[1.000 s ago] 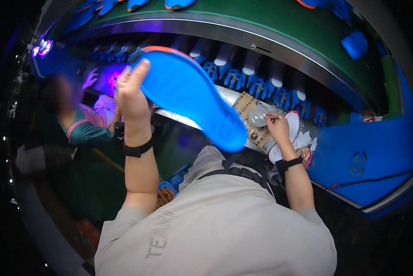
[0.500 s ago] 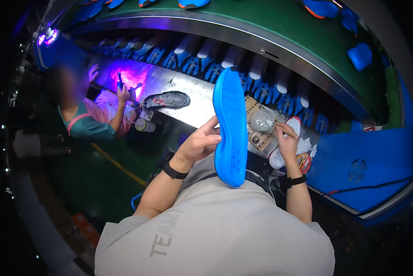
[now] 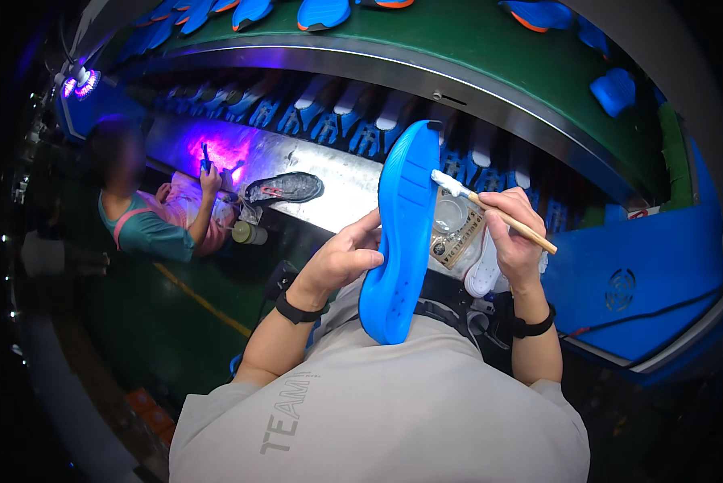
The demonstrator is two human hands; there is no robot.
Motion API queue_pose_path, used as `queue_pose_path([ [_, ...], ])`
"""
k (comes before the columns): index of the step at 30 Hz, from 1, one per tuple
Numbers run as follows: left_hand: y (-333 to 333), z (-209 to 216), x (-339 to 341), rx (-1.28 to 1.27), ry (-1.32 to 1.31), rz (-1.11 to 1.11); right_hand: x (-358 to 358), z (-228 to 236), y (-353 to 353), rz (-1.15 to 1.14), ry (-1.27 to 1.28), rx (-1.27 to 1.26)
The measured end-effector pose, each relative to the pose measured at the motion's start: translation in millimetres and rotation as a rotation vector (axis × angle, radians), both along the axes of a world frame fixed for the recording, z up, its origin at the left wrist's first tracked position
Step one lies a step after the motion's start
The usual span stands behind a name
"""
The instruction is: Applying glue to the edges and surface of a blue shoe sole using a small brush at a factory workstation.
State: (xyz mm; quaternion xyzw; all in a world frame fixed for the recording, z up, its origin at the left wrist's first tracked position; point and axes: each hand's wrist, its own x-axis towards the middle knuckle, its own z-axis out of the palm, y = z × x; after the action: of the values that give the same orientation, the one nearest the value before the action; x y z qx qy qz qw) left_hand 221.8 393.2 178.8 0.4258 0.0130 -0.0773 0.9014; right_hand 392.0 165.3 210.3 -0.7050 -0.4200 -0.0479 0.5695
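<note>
A blue shoe sole [image 3: 400, 241] stands nearly upright in front of me, its inner side facing up at me. My left hand [image 3: 347, 256] grips it along its left edge near the middle. In my right hand [image 3: 516, 240] is a brush [image 3: 506, 217] with a wooden handle. Its white-coated bristles sit at the sole's right edge, near the upper part; whether they touch cannot be made out. Behind the sole, a clear bowl [image 3: 450, 214] rests on a piece of printed cardboard [image 3: 463, 248].
Metal bench [image 3: 337, 173] ahead carries a dark shoe [image 3: 285, 187]; a white shoe [image 3: 484, 270] lies by my right wrist. Beyond is a rack of blue shoe parts [image 3: 329, 127], under a green conveyor [image 3: 458, 48] bearing soles. A co-worker [image 3: 148, 221] sits at left under purple light.
My right hand has lifted the brush from the bowl to the sole's right edge. The sole has tilted slightly, its lower end shifting left. The view has shifted a little.
</note>
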Motion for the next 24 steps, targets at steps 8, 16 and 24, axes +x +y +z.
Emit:
queue_pose_path([
  [8,1.9,9.3,0.1,-0.007,-0.013,0.001,-7.6,4.3,-12.9,0.122,-0.059,-0.045],
  [16,0.5,14.8,1.0,0.085,-0.004,-0.052,10.6,8.0,-13.4,0.027,0.004,0.012],
  [24,-1.8,22.8,0.3,0.1,0.017,-0.043,12.8,5.9,-14.4,0.025,-0.037,0.038],
])
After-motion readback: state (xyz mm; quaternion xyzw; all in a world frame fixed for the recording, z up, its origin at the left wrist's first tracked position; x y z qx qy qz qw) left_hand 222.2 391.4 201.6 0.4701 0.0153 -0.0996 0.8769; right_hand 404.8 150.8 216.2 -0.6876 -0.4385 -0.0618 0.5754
